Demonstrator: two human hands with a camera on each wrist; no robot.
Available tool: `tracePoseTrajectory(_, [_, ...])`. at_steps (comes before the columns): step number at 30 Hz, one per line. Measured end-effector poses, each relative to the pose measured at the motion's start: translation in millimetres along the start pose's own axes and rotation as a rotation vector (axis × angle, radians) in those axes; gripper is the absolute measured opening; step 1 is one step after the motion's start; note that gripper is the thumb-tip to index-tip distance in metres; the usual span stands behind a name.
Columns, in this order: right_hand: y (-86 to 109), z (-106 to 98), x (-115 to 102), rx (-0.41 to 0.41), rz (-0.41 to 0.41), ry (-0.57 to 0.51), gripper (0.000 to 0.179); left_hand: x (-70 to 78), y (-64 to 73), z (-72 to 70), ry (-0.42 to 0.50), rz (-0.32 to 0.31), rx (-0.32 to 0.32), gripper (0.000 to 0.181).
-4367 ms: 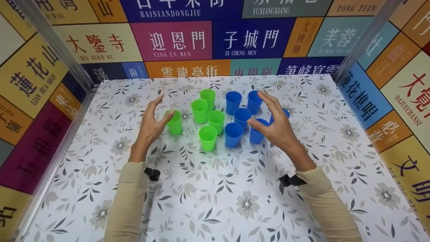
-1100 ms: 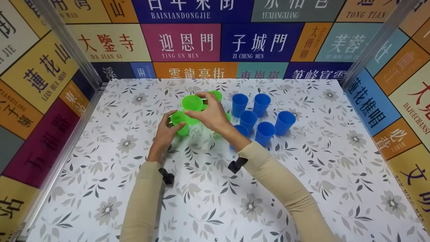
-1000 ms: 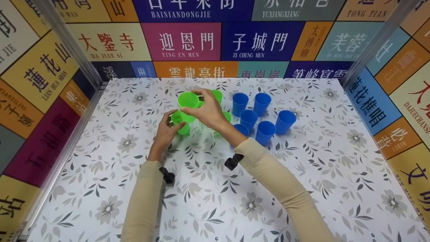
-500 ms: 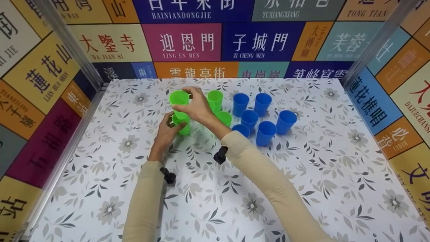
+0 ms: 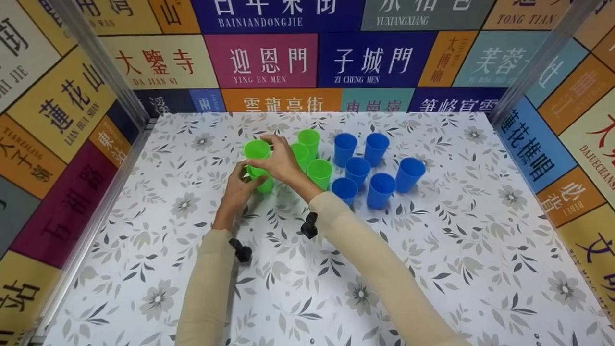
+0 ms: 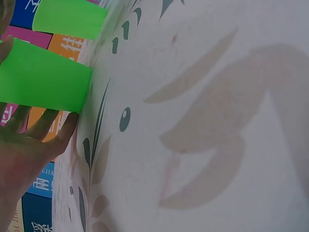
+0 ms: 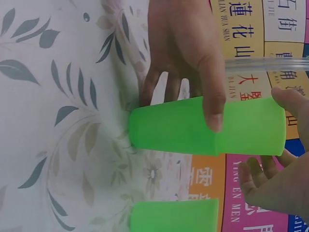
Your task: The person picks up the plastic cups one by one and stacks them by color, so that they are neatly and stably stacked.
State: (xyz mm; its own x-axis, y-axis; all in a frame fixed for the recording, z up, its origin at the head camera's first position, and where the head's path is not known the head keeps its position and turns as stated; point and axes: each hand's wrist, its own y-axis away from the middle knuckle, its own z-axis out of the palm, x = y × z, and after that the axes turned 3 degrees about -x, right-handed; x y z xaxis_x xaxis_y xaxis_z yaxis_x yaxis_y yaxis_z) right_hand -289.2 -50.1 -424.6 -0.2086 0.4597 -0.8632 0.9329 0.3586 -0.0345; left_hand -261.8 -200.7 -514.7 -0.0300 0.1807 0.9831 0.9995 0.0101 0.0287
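My left hand (image 5: 236, 192) holds a green cup (image 5: 264, 185) upright on the table, thumb on its near side and fingers behind. Above it, my right hand (image 5: 281, 161) grips a second green cup (image 5: 256, 150) near the rim. In the right wrist view, this upper cup (image 7: 253, 126) sits partly inside the lower cup (image 7: 169, 126), its rim end still standing out. To the right stand three more green cups, the back one (image 5: 309, 139), the middle one (image 5: 301, 154) partly behind my right hand, and the front one (image 5: 319, 172).
Several blue cups (image 5: 358, 169) stand upright in a loose group right of the green ones. A white cloth with grey flowers and leaves covers the table (image 5: 288, 288). Panels with Chinese lettering (image 5: 262, 60) wall off the back and both sides.
Both hands were apart and holding nothing; the left then took the leftmost green cup. My right hand picked up the front green cup, carried it left and lowered it into that one.
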Motion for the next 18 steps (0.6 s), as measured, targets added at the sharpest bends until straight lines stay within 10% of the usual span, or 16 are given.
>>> tracePoseTrajectory(8, [8.0,-14.7,8.6,-0.05,-0.005,-0.031,0.076,34.2,16.9,3.4,0.023,-0.074,-0.039,0.069])
tracePoseTrajectory(18, [22.5,-56.1,3.4,-0.019,-0.027,-0.012,0.073,4.3,0.6,0.6,0.063,-0.063,-0.023,0.075])
